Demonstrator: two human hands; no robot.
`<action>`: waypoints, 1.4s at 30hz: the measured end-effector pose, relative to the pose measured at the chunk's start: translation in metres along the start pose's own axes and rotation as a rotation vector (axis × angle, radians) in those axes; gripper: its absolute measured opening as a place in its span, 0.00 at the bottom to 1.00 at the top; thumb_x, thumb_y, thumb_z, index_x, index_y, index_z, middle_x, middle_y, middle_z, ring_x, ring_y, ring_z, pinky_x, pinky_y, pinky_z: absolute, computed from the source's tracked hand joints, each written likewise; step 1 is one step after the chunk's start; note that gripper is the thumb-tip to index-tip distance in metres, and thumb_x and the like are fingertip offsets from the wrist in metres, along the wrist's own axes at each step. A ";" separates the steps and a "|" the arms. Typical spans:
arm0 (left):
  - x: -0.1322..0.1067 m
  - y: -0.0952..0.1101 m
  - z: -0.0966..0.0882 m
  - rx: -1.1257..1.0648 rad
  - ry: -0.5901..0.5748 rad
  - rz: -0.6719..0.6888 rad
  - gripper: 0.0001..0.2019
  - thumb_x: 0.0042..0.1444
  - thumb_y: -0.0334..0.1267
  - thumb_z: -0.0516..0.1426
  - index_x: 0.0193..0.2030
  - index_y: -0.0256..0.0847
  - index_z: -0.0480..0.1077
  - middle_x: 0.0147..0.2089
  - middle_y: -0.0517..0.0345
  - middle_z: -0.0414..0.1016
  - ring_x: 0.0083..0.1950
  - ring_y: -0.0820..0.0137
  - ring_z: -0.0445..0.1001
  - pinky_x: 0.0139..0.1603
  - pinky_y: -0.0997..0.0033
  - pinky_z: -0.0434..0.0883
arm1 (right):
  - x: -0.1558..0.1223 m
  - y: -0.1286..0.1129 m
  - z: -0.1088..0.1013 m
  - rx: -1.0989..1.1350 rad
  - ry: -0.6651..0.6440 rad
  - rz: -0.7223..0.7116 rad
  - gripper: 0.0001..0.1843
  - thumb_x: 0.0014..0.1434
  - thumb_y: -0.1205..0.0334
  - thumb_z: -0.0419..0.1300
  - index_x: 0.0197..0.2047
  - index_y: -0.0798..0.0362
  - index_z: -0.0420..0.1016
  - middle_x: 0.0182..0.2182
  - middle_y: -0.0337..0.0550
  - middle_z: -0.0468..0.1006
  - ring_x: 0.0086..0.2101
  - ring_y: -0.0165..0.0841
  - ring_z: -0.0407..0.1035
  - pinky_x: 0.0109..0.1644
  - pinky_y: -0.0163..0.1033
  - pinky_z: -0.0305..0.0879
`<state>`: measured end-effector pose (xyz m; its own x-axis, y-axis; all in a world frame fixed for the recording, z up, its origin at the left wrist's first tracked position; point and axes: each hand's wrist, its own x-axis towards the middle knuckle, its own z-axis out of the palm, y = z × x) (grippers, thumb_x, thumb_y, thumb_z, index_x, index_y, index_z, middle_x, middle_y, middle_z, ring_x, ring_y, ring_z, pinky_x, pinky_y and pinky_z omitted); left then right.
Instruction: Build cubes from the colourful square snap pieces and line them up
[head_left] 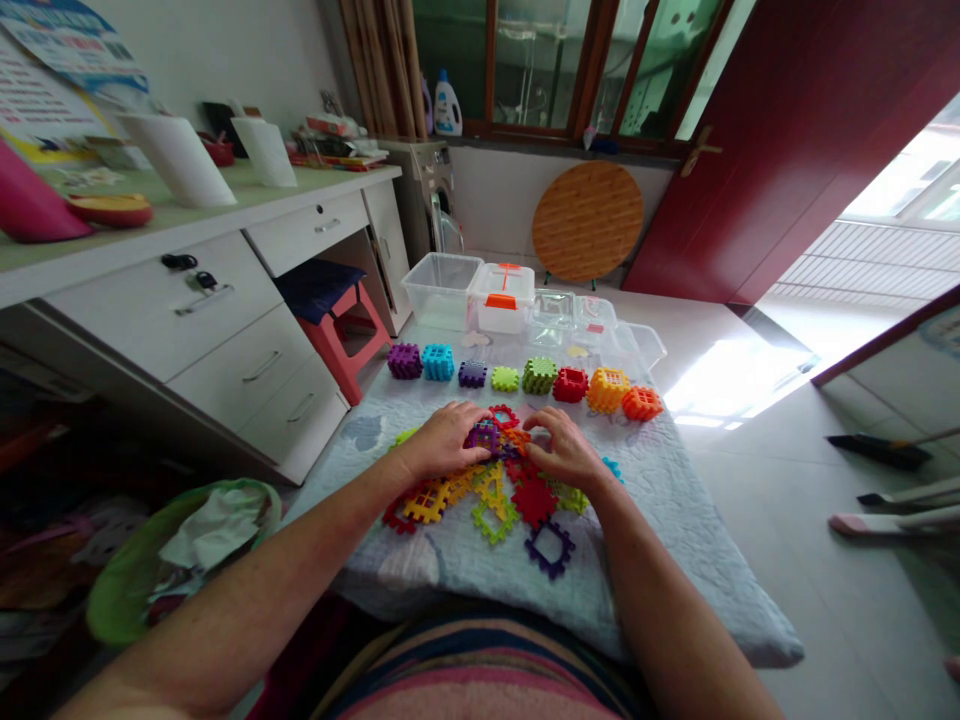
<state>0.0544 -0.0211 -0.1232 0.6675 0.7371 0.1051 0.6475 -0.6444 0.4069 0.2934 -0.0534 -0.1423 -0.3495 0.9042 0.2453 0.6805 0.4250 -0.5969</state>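
White desk drawers [169,320] line our left, a front-loading washing machine [427,190] stands beyond them, and a red door [750,150] stands open on our right. Before us lies a quilted pad [420,590], with clear plastic storage boxes [441,288] at its far end, one closed with an orange latch [501,302]. Eight assembled waffle-block cubes [539,375] stand in a row across the pad, purple at one end and orange at the other. Nearer us, flat square plastic grid pieces [495,510] in red, yellow, lime and purple lie in a loose heap.

Our left hand [442,440] curls over a small, half-built purple cube [484,435] at the top of that heap and seems closed on it. Our right hand [562,450] sits just beside it, its fingers [544,422] bent against an orange piece [516,438]; we cannot tell whether they are pinching it.

We judge these pieces to be light, stiff plastic, with a little flex in the thin grid bars. A single piece is best held by its outer edge, and the half-built cube by its joined corners, since a loose side may pop free.
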 end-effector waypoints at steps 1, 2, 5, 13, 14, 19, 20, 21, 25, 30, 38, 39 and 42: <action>0.000 0.000 0.001 0.027 -0.010 0.002 0.25 0.50 0.44 0.64 0.55 0.41 0.70 0.53 0.46 0.75 0.55 0.54 0.71 0.57 0.56 0.67 | 0.000 0.000 0.000 -0.001 0.021 -0.003 0.09 0.52 0.68 0.59 0.38 0.51 0.72 0.36 0.42 0.73 0.40 0.36 0.67 0.48 0.42 0.63; 0.000 0.000 0.002 0.053 -0.018 0.001 0.26 0.47 0.44 0.65 0.54 0.41 0.70 0.52 0.46 0.75 0.54 0.53 0.71 0.56 0.55 0.67 | 0.000 0.001 -0.001 0.000 0.040 -0.004 0.09 0.51 0.68 0.59 0.38 0.51 0.72 0.36 0.42 0.73 0.40 0.36 0.67 0.48 0.42 0.63; 0.000 0.002 0.003 0.103 -0.033 0.000 0.27 0.44 0.43 0.67 0.52 0.42 0.71 0.50 0.46 0.76 0.52 0.52 0.72 0.54 0.54 0.68 | 0.000 0.003 -0.001 0.002 0.080 0.004 0.10 0.51 0.68 0.58 0.38 0.51 0.72 0.37 0.43 0.74 0.41 0.37 0.68 0.48 0.43 0.64; 0.003 0.011 -0.004 0.129 -0.010 0.025 0.20 0.45 0.42 0.63 0.46 0.40 0.73 0.46 0.47 0.76 0.49 0.53 0.72 0.54 0.54 0.67 | 0.000 0.005 -0.001 -0.021 0.081 0.004 0.11 0.50 0.70 0.58 0.39 0.51 0.73 0.37 0.45 0.76 0.41 0.38 0.68 0.49 0.45 0.63; 0.002 0.012 -0.007 0.105 0.005 0.034 0.20 0.45 0.41 0.63 0.46 0.40 0.72 0.46 0.47 0.76 0.50 0.53 0.72 0.54 0.55 0.67 | 0.000 0.005 -0.001 -0.020 0.078 0.001 0.12 0.50 0.70 0.58 0.39 0.51 0.73 0.38 0.45 0.76 0.41 0.39 0.68 0.49 0.45 0.63; -0.006 0.001 -0.033 -0.005 0.076 0.008 0.21 0.45 0.41 0.63 0.47 0.42 0.70 0.46 0.50 0.74 0.50 0.58 0.71 0.54 0.59 0.68 | 0.000 0.006 -0.001 0.003 0.093 -0.006 0.11 0.51 0.69 0.58 0.40 0.51 0.73 0.39 0.44 0.77 0.42 0.38 0.68 0.49 0.44 0.63; -0.008 -0.006 -0.041 -0.008 0.089 -0.006 0.20 0.45 0.41 0.63 0.47 0.42 0.69 0.47 0.50 0.73 0.50 0.58 0.71 0.55 0.60 0.68 | 0.000 0.006 -0.001 0.003 0.098 -0.007 0.11 0.51 0.69 0.58 0.40 0.51 0.73 0.38 0.44 0.76 0.42 0.39 0.68 0.49 0.44 0.63; -0.010 -0.016 -0.049 -0.003 0.106 -0.027 0.20 0.46 0.42 0.63 0.47 0.42 0.69 0.47 0.50 0.73 0.50 0.58 0.71 0.55 0.60 0.68 | -0.001 0.007 -0.001 0.001 0.102 -0.006 0.12 0.51 0.69 0.58 0.40 0.51 0.73 0.38 0.44 0.76 0.42 0.39 0.68 0.49 0.44 0.63; -0.011 -0.073 -0.086 0.070 0.167 -0.162 0.23 0.47 0.47 0.61 0.49 0.40 0.70 0.49 0.49 0.71 0.50 0.58 0.72 0.55 0.60 0.68 | -0.001 0.009 0.001 -0.010 0.103 -0.006 0.12 0.50 0.70 0.57 0.39 0.51 0.73 0.37 0.44 0.76 0.40 0.38 0.67 0.47 0.43 0.63; 0.007 -0.134 -0.121 0.229 0.079 -0.203 0.26 0.45 0.47 0.60 0.51 0.37 0.71 0.50 0.48 0.71 0.53 0.57 0.71 0.57 0.62 0.66 | -0.001 0.010 0.003 0.001 0.110 -0.015 0.10 0.52 0.69 0.57 0.38 0.52 0.73 0.36 0.44 0.76 0.40 0.38 0.67 0.47 0.43 0.62; 0.039 -0.170 -0.122 0.281 -0.127 -0.225 0.24 0.41 0.43 0.61 0.48 0.38 0.75 0.47 0.50 0.76 0.47 0.58 0.75 0.48 0.67 0.69 | -0.001 0.014 0.005 0.005 0.115 -0.016 0.10 0.52 0.69 0.58 0.39 0.51 0.73 0.36 0.44 0.75 0.40 0.38 0.67 0.47 0.43 0.62; 0.040 -0.172 -0.120 0.278 -0.138 -0.225 0.24 0.41 0.43 0.61 0.48 0.38 0.75 0.48 0.50 0.76 0.48 0.59 0.75 0.48 0.68 0.69 | -0.001 0.015 0.005 0.005 0.113 -0.018 0.10 0.52 0.69 0.58 0.39 0.51 0.73 0.36 0.44 0.75 0.40 0.38 0.67 0.47 0.43 0.62; 0.042 -0.177 -0.117 0.280 -0.166 -0.228 0.26 0.43 0.41 0.61 0.51 0.38 0.73 0.51 0.49 0.75 0.50 0.60 0.74 0.51 0.69 0.69 | -0.001 0.015 0.005 0.002 0.112 -0.015 0.10 0.52 0.69 0.58 0.39 0.52 0.73 0.36 0.44 0.75 0.40 0.38 0.67 0.47 0.43 0.62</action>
<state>-0.0747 0.1479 -0.0848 0.5305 0.8396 -0.1168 0.8459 -0.5155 0.1368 0.3008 -0.0480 -0.1554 -0.2857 0.8966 0.3383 0.6741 0.4389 -0.5941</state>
